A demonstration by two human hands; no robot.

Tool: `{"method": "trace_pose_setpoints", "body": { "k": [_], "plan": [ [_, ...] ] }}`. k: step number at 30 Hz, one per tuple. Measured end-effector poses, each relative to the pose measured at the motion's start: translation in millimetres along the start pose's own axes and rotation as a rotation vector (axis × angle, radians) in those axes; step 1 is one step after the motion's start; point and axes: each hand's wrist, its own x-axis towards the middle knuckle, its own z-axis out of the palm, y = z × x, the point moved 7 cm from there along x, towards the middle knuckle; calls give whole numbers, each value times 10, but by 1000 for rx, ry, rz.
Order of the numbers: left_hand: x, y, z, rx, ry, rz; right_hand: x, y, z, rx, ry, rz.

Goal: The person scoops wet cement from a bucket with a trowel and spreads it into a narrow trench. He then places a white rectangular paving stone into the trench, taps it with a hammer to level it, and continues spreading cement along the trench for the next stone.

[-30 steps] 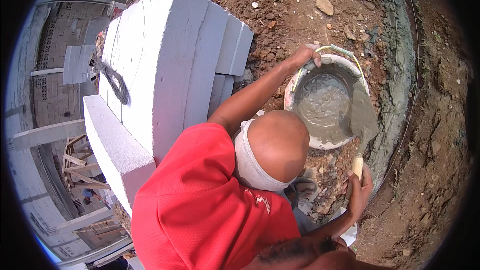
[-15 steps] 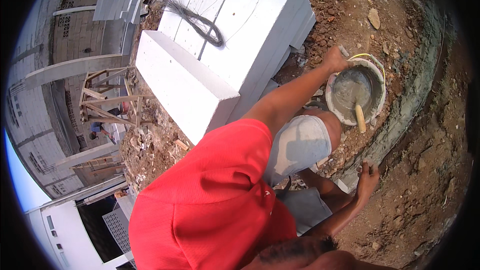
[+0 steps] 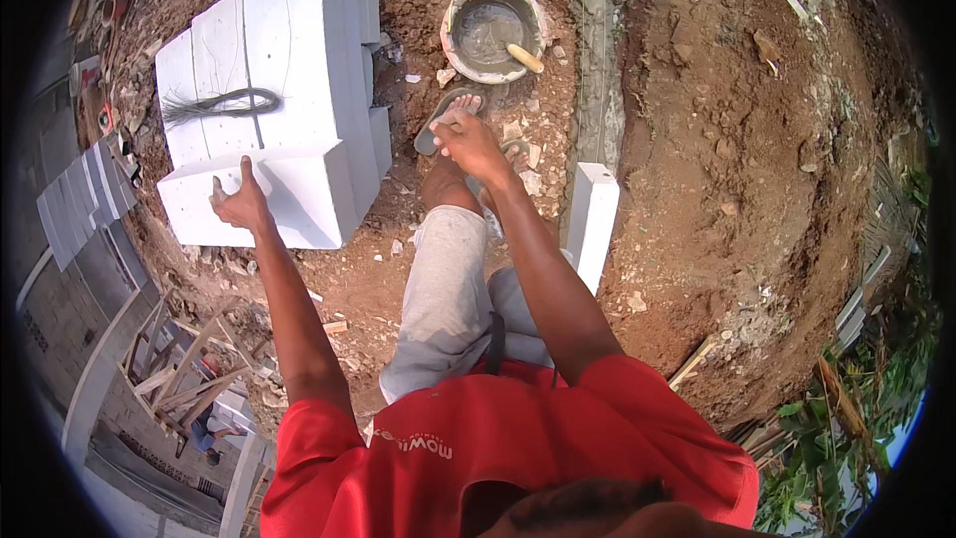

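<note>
My left hand [image 3: 240, 205] reaches over the nearest white block [image 3: 309, 184], thumb and fingers spread. Whether it touches the block's face I cannot tell. That block lies against a stack of large white blocks [image 3: 289, 35], with a coil of dark wire [image 3: 224, 105] on top. My right hand [image 3: 466, 144] hangs above my sandalled foot [image 3: 438, 125], fingers loosely bent and nothing visible in them. Beyond it stands a bucket [image 3: 543, 15] of grey mortar [image 3: 488, 30]. From the mortar sticks out a pale wooden tool handle [image 3: 525, 59]; the rest of the tool is sunk.
A strip of grey mortar [image 3: 597, 60] runs along the ground right of the bucket. On its near end a white block [image 3: 595, 214] stands on edge. Rough brown soil [image 3: 717, 159] rises to the right. A wooden trestle [image 3: 194, 369] and another person [image 3: 204, 433] are at lower left.
My view has swung round to the left. My left hand has left the bucket's rim and come to the nearest white block. My right hand has moved from beside the mortar strip to above my foot.
</note>
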Motion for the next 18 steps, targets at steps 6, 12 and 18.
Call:
{"method": "trace_pose_setpoints", "body": {
  "k": [6, 12, 18],
  "plan": [
    [-396, -1536, 240, -559, -616, -783, 265, -271, 1640, -31, -122, 27],
    [-565, -1469, 427, -824, -740, -679, 176, -231, 2049, -87, -185, 0],
    [-736, -1302, 309, -875, -808, -638, 185, -176, 2122, 53, -95, 19]
  ]
}}
